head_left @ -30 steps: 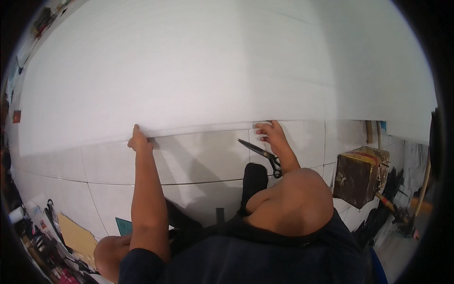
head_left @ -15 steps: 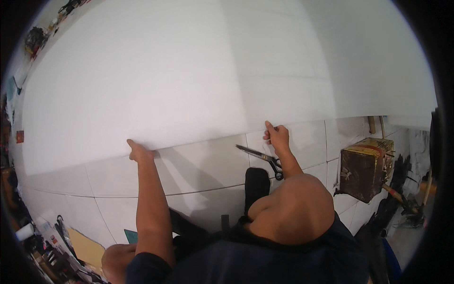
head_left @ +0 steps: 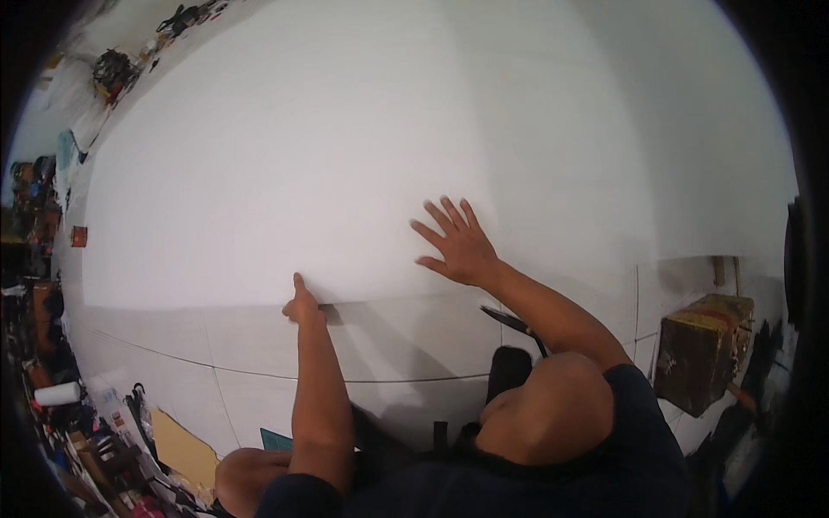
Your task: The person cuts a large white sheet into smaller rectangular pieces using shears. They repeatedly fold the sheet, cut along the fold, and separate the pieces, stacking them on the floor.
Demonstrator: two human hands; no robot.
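Observation:
A large white sheet (head_left: pixel 259 155) spreads over the tiled floor, its near edge running across in front of me. At that edge my left hand (head_left: pixel 302 304) is closed on the sheet, one digit lying on top and the other fingers mostly hidden. My right hand (head_left: pixel 462 250) rests palm down on the sheet with its fingers spread, holding nothing. Under my right forearm lies a pair of black-handled scissors (head_left: pixel 511 319) on the tiles; the forearm and knee hide most of the handles.
A worn brown box (head_left: pixel 704 354) stands on the floor to the right. Clutter with a white roll (head_left: pixel 58 394) lines the left side, near a tan board (head_left: pixel 183 453). A small red box (head_left: pixel 79 236) sits by the sheet's left edge. My bent knee (head_left: pixel 553 401) is close to the scissors.
My right hand has left the sheet's near edge and moved forward and left onto its surface, fingers now spread. My left hand stays at the edge. The whole view has shifted.

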